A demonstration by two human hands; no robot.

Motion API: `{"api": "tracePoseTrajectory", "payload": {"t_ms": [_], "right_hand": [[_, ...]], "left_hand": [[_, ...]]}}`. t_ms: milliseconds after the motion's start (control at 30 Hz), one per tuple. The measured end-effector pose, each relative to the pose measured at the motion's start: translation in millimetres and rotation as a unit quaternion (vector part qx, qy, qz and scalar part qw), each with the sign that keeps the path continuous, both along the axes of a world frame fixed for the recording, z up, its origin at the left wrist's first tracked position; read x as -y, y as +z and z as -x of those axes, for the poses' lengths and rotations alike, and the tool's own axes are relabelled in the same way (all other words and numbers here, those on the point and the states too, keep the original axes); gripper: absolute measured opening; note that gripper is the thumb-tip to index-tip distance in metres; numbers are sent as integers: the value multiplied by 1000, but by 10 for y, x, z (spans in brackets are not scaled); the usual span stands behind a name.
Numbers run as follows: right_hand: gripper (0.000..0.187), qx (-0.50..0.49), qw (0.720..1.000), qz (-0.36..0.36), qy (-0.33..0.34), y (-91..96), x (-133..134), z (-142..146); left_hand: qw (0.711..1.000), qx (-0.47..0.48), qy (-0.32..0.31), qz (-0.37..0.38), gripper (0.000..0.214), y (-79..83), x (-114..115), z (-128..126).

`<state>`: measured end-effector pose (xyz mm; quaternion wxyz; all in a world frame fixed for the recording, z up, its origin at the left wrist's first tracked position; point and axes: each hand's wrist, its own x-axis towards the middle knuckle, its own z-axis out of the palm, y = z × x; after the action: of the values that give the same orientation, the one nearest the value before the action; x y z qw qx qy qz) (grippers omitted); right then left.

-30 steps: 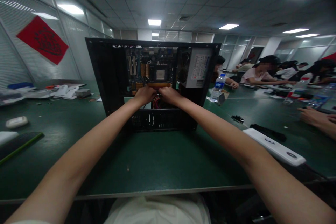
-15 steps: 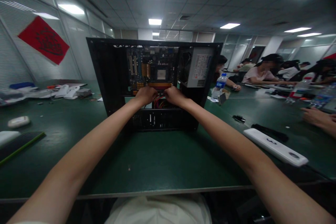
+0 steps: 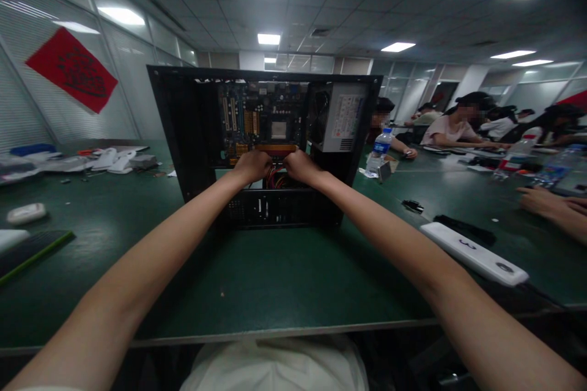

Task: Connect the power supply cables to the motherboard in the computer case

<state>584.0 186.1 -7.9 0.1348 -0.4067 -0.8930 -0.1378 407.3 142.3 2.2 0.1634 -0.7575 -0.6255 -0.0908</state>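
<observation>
A black computer case stands upright on the green table, its open side facing me. Inside it sit a motherboard with a bare square metal-topped chip and a silver power supply. Both my hands reach in, at opposite ends of orange and dark-red memory slots along the board's lower edge. My left hand is closed at the left end, my right hand at the right end. The fingers hide what they pinch. Coloured cables bunch just below, between the hands.
A white power strip, a black cable and a small black connector lie to the right. A water bottle stands behind the case's right side. Papers lie at left. Other people sit along the table at right.
The whole view has shifted slightly, with the case now a little further left in it. My hands stay closed at the ends of the memory slots.
</observation>
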Motion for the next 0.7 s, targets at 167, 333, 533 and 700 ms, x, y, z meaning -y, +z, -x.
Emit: {"api": "tracePoseTrajectory", "payload": {"t_ms": [167,333,533,700], "right_hand": [[34,-7,1000,7,-5,-20,-39,18],[32,-13,1000,-4,-2,-40,-74,40],[31,-15,1000,-5,-5,-21,-52,36],[31,-21,1000,-2,-8,-25,-72,38]], "left_hand": [[1000,-3,12,-3,38,-3,-13,1],[1000,-2,21,-3,37,4,-10,-6],[1000,0,24,-4,39,6,-13,-22],[1000,-4,27,-4,39,20,-10,-31]]}}
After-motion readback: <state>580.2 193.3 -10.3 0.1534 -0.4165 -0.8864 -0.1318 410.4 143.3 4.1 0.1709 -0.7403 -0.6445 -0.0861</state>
